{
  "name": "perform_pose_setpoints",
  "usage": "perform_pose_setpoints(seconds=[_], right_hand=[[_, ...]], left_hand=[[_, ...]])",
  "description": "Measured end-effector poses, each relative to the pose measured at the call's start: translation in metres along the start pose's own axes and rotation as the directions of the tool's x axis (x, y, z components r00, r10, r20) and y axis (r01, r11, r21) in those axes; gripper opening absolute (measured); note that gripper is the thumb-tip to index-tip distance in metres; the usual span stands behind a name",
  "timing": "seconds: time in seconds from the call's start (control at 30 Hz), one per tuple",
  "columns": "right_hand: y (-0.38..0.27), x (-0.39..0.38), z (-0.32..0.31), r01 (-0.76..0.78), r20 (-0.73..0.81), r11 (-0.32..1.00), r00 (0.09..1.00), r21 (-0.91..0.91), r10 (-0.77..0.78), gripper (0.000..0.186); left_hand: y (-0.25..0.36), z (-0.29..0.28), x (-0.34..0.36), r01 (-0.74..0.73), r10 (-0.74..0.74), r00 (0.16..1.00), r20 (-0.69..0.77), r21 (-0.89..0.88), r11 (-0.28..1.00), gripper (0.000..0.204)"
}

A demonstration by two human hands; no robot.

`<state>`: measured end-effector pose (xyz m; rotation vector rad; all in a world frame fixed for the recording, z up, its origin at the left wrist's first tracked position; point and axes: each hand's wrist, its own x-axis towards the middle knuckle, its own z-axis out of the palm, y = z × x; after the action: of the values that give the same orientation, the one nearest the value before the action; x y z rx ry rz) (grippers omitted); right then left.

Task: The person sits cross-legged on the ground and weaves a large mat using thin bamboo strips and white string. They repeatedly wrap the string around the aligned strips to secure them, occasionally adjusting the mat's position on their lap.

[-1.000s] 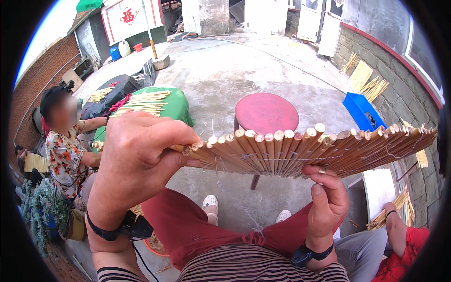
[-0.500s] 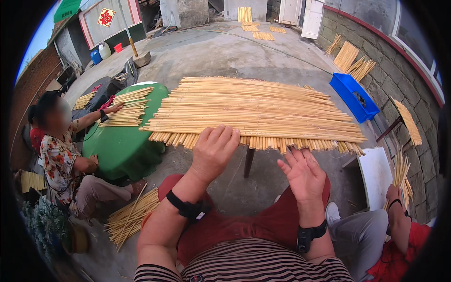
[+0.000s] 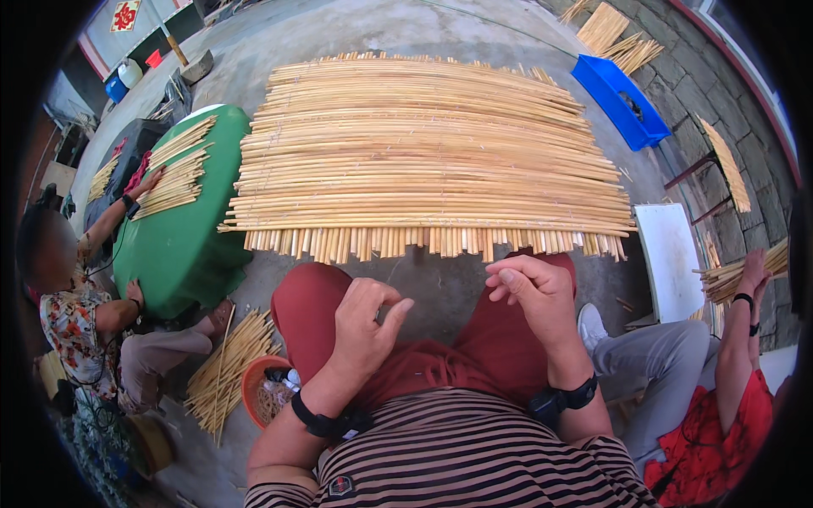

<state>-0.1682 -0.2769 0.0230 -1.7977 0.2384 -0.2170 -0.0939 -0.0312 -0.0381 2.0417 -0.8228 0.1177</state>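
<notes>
A single large red Chinese character stands on a squarish pale sign (image 3: 125, 15), fixed to the light wall panel (image 3: 100, 42) at the upper left. The striped shirt (image 3: 474, 449) bears a small dark badge (image 3: 340, 485) (its marking too tiny to read).

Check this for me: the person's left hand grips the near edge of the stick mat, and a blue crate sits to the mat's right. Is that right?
Not quite: the left hand isn't gripping the stick mat. The head view shows it apart from the near edge, over the red trousers. The blue crate does sit to the mat's right.
</notes>
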Motion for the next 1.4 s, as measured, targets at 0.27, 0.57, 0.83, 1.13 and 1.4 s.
perform_pose_setpoints(seconds=[0.27,0.57,0.83,1.13,1.4], right_hand=[[0.010,0.107,0.058,0.591,0.116,0.602,0.758,-0.537,-0.642,0.013],[0.004,0.112,0.083,0.607,0.204,0.508,0.741,-0.611,-0.640,0.011],[0.009,0.118,0.092,0.634,0.148,0.531,0.709,-0.562,-0.690,0.013],[0.017,0.117,0.098,0.718,-0.121,0.572,0.576,-0.398,-0.808,0.011],[0.017,0.116,0.098,0.622,-0.059,0.696,0.729,-0.360,-0.682,0.012]], left_hand=[[-0.033,0.025,0.059,0.403,-0.479,0.773,0.417,-0.905,-0.138,0.057],[-0.025,0.041,0.086,0.235,-0.697,0.650,0.303,-0.952,-0.194,0.037],[-0.028,0.041,0.093,0.241,-0.777,0.607,0.170,-0.970,-0.025,0.026],[-0.019,0.034,0.098,0.199,-0.761,0.647,0.047,-0.974,0.109,0.020],[-0.028,0.043,0.091,0.185,-0.779,0.617,0.110,-0.983,0.008,0.022]])
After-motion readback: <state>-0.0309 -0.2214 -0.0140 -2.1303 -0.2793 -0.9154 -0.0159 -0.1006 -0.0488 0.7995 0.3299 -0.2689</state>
